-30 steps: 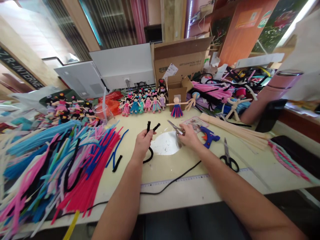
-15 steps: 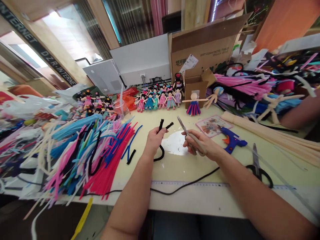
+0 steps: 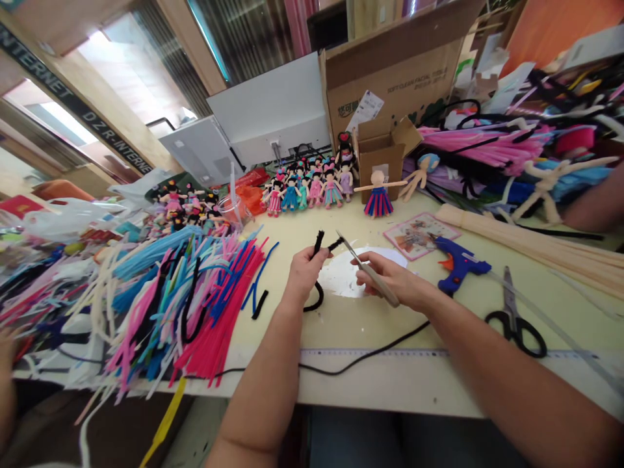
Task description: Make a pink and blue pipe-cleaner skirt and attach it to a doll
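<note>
My left hand [image 3: 303, 273] is closed round a folded black pipe cleaner [image 3: 322, 246]. Its two ends stick up above my fingers and its loop hangs down to the table. My right hand [image 3: 390, 281] grips a pair of beige-handled scissors [image 3: 366, 270]. Their blades point up and left, and the tips reach the right end of the black pipe cleaner. Both hands hover over a white round patch [image 3: 347, 278] on the pale yellow table [image 3: 370, 325].
A big heap of coloured pipe cleaners [image 3: 160, 299] fills the left. Small dolls [image 3: 312, 188] line the back, by a cardboard box [image 3: 385, 162]. A blue glue gun [image 3: 458, 268], black scissors [image 3: 517, 320], a ruler [image 3: 439, 354] and a black cable [image 3: 361, 354] lie near. Another person's arm [image 3: 595, 207] is at right.
My right hand lifted the scissors off the table and brought the blades left to the pipe cleaner's end. The view swung left and nearer. My left hand kept its hold.
</note>
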Tool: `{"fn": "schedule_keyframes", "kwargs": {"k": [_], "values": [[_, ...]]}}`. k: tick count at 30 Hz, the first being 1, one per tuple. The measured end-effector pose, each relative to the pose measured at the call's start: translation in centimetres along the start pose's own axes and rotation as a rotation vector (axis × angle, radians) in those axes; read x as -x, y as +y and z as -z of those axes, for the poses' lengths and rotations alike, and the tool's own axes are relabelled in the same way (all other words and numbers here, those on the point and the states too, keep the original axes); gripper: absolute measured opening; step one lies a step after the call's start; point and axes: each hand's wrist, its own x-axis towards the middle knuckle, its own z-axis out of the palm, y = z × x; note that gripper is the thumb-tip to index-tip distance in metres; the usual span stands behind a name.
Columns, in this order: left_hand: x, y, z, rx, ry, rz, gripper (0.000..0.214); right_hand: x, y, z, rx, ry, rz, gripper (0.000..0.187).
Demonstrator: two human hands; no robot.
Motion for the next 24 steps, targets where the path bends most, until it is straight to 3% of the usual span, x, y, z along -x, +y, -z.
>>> {"fn": "schedule_keyframes", "kwargs": {"k": [24], "values": [[-0.21, -0.44, 0.25, 0.030, -0.015, 0.011, 0.033, 0.25, -0.43, -0.08, -0.090, 0.005, -0.020, 0.040]]}}
